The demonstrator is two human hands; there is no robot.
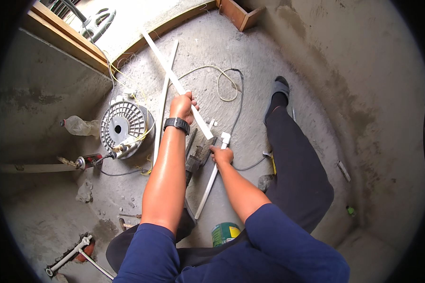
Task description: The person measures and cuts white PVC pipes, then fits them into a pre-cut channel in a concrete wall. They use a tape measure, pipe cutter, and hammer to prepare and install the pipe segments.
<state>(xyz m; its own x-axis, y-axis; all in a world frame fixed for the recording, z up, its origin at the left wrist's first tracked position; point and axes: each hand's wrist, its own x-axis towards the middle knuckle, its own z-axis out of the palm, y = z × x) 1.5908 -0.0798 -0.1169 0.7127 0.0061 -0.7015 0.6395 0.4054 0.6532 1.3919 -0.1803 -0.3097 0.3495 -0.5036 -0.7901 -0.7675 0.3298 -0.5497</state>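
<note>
My left hand [184, 106] is closed round a long white pipe [164, 63], which slants from the far left down toward my right hand. My right hand [221, 155] grips a shorter white pipe [207, 193] just below the white elbow fitting [225, 137] on its upper end. The near end of the long pipe lies close to this elbow, with a small gap between them. Beneath and between my hands, a dark metal tool [193, 162] rests on the floor, its exact kind unclear. Another long white pipe [165, 94] lies on the floor to the left.
A grey cable spool [109, 120] stands left, beside a clear plastic bottle [78, 126] and a small canister with a brass fitting [89, 161]. Grey cable [241, 94] loops over the concrete floor. A green can [224, 233] sits near my lap. Pipes [73, 257] show in a wall recess.
</note>
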